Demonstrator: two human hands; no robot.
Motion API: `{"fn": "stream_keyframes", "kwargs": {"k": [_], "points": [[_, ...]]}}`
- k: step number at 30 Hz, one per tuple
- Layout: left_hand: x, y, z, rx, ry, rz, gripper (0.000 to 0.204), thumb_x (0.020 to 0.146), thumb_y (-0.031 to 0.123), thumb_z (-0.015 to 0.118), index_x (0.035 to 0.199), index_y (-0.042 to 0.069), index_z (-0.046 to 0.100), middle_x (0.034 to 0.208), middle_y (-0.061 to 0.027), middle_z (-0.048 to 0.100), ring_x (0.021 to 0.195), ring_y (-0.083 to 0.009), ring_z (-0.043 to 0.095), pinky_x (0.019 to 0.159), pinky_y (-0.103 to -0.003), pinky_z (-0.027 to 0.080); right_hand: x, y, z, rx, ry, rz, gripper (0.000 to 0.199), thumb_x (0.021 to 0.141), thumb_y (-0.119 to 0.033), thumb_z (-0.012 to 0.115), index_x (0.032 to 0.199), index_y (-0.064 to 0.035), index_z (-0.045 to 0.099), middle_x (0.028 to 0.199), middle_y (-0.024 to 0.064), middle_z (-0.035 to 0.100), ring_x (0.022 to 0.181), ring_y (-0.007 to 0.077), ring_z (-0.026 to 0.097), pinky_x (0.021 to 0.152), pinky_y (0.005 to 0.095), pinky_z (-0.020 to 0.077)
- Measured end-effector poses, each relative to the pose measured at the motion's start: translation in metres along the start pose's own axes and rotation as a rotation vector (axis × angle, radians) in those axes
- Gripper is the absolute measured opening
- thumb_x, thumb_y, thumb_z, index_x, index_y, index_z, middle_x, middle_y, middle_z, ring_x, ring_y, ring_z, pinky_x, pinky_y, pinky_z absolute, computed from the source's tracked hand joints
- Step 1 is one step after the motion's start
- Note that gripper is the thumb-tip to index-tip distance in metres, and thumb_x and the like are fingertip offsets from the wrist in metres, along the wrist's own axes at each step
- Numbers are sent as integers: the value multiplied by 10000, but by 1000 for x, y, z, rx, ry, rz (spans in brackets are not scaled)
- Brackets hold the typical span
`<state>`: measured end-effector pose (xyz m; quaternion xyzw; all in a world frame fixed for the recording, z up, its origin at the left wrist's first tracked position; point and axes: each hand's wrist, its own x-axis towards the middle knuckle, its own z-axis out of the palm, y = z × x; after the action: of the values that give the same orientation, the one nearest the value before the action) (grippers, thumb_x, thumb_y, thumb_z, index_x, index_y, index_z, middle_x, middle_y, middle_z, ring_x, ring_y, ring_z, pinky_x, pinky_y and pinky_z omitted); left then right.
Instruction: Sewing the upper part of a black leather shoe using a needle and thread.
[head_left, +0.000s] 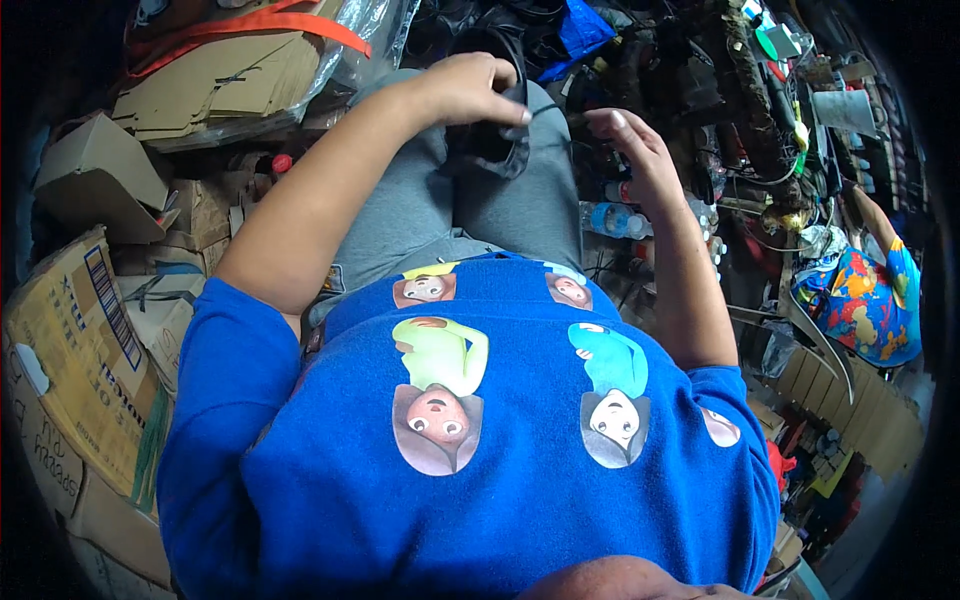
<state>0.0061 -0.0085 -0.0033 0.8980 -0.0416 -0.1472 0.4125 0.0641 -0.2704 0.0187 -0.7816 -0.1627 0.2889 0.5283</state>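
My left hand (470, 90) grips a dark, floppy rubber or fabric piece (490, 150) that rests on my grey-trousered knees. My right hand (632, 140) is just to its right with fingers curled around a thin dark strand or edge running from that piece; what it pinches is too small to make out clearly. My blue printed shirt fills the lower part of the view and hides my lap below the hands.
Flattened cardboard boxes (90, 340) pile up on my left, with plastic-wrapped cardboard (230, 70) at the upper left. A plastic water bottle (610, 220) lies by my right leg. Dark cluttered parts and cables (740, 110) fill the upper right. Another person in a colourful shirt (870, 300) is at the far right.
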Motion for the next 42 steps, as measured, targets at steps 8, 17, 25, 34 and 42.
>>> {"fn": "stream_keyframes", "kwargs": {"k": [8, 17, 25, 34, 42], "points": [[-17, -5, 6, -205, -15, 179, 329, 756, 258, 729, 825, -10, 551, 678, -68, 492, 687, -99, 440, 655, -290, 402, 11, -43, 47, -682, -439, -60, 283, 852, -281, 612, 832, 1, 636, 630, 144, 565, 578, 195, 529, 587, 332, 443], [-19, -4, 7, -208, -12, 150, 329, 765, 233, 726, 746, -16, 511, 634, -63, 429, 660, -82, 387, 625, -296, 385, -25, -40, 26, -299, -374, -51, 268, 858, -159, 590, 666, 2, 495, 565, 16, 435, 547, 78, 417, 494, 285, 343], [-16, -13, 7, -319, -140, 120, 315, 719, 248, 767, 910, 16, 671, 764, 0, 630, 742, -78, 555, 716, -257, 437, -23, -37, 18, -395, -240, -212, 157, 851, -105, 630, 983, -30, 673, 820, 39, 554, 718, 98, 552, 631, 257, 453], [-23, -10, 6, -361, -113, 144, 300, 733, 224, 741, 921, 3, 665, 788, -50, 667, 739, -106, 588, 724, -271, 458, -12, -34, 30, -598, -222, -246, 223, 808, -65, 623, 1020, -88, 689, 836, 85, 574, 734, 174, 599, 663, 295, 488], [-26, -8, -4, -265, -147, 161, 338, 697, 183, 725, 972, 5, 643, 945, -66, 600, 926, -173, 566, 855, -301, 430, -10, -50, 33, -686, -235, -216, 227, 782, -71, 618, 992, -92, 699, 852, 114, 583, 761, 228, 623, 688, 328, 507]]}}
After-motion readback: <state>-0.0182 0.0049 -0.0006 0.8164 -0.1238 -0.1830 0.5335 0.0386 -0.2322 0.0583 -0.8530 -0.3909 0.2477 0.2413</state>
